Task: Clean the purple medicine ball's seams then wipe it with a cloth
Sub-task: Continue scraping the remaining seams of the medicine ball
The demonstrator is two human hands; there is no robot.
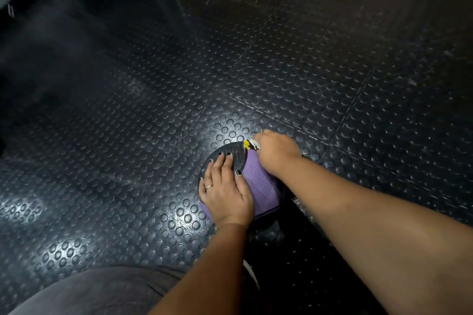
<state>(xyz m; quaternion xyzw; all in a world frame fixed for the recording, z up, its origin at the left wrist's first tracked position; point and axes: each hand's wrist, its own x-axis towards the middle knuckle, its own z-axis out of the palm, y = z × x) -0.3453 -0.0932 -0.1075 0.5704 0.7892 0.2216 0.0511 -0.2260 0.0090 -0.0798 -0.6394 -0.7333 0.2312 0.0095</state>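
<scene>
Purple medicine ball (258,183) is sitting on the studded floor (153,135), lying under the left hand (226,190), whose straight, spread fingers (223,163) are pressing on its black panel. The right hand (276,153) is curling round a yellow-tipped brush (248,145) at the ball's far edge.

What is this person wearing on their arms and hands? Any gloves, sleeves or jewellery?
No gloves and no sleeves are in view. The left hand wears a gold-toned ring and has black-polished nails. The right hand shows no ring, watch or bracelet from this angle, and its nails are hidden.
</scene>
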